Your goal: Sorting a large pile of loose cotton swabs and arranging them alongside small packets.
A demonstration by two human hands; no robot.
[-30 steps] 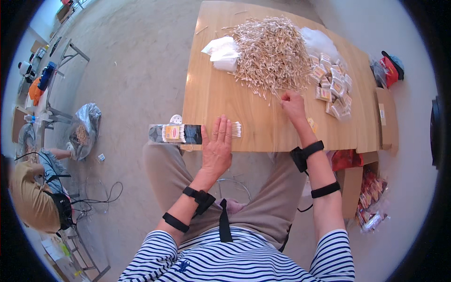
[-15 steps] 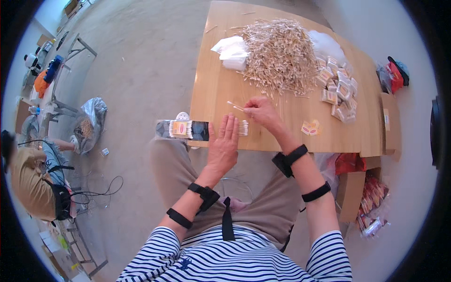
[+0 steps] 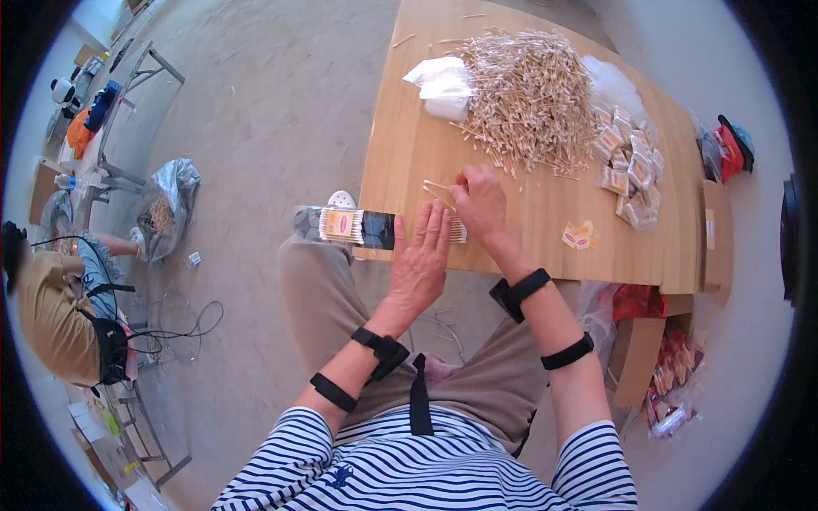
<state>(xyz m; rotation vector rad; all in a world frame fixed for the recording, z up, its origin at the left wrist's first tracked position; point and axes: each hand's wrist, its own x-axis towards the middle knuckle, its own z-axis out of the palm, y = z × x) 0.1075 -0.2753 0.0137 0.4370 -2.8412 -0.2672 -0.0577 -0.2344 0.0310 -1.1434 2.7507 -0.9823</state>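
Observation:
My left hand (image 3: 419,266) lies flat at the table's near edge, fingers stretched out over the end of a black strip (image 3: 378,230). From under its fingertips a row of cotton swabs (image 3: 458,230) sticks out on the right. To its left, a clear bag (image 3: 307,223) reaches past the table edge, with a flat bundle of white swabs under a yellow-orange card (image 3: 342,225) beside the strip. My right hand (image 3: 480,203) is closed just above and right of the left fingers. It pinches a couple of loose cotton swabs (image 3: 438,186) pointing left.
A big heap of cotton swabs (image 3: 532,98) covers the far table, with white plastic (image 3: 443,87) on its left. Small filled packs (image 3: 632,166) pile up on the right. Yellow cards (image 3: 579,235) lie nearer. Another person (image 3: 60,328) sits at the far left.
The whole view has shifted slightly, moving the table rightward in it. My right hand has come a little closer to my left hand, still pinching swabs. The left hand stays flat.

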